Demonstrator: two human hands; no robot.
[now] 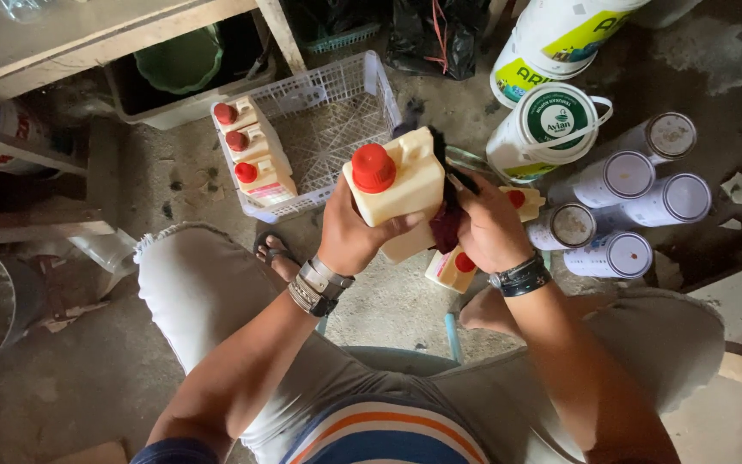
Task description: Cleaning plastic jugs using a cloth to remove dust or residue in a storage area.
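My left hand point(349, 232) grips a cream plastic jug point(405, 185) with a red cap, held upright above the floor between my knees. My right hand point(487, 228) presses a dark red cloth point(447, 228) against the jug's right side, with a dark brush-like tip showing above the fingers. Two more cream jugs with red caps point(453, 268) lie on the concrete floor just below and behind my hands. Both wrists wear bands or watches.
A white plastic basket point(337, 103) at upper centre holds three cream jugs with red caps point(255, 159) along its left side. White paint buckets point(547, 129) and several round tins point(637, 210) stand at right. A wooden frame is at upper left, a metal pail at left edge.
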